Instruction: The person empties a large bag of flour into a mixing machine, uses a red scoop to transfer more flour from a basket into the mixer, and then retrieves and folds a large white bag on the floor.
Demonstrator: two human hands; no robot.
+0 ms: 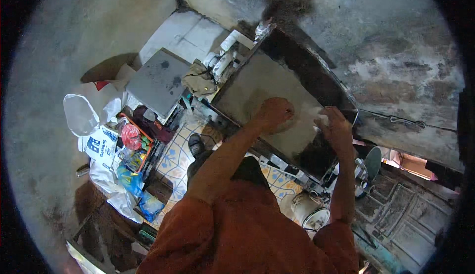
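Rust-red sleeves [185, 229] bare the forearms [217, 160]: one slants rightward, the other rises steeply. Over the pale layer [282, 76] in a dark tray [316, 71], the left hand [274, 115] curls inward; the right hand [338, 124] arches beside a whitish blur [317, 113]. Whether either's fingers pinch anything, one cannot tell.

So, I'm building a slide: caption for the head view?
Left hand over pale surface inside dark tray; right hand beside something whitish.

Stained grey walls [386, 21] around a patterned tile floor [174, 150]
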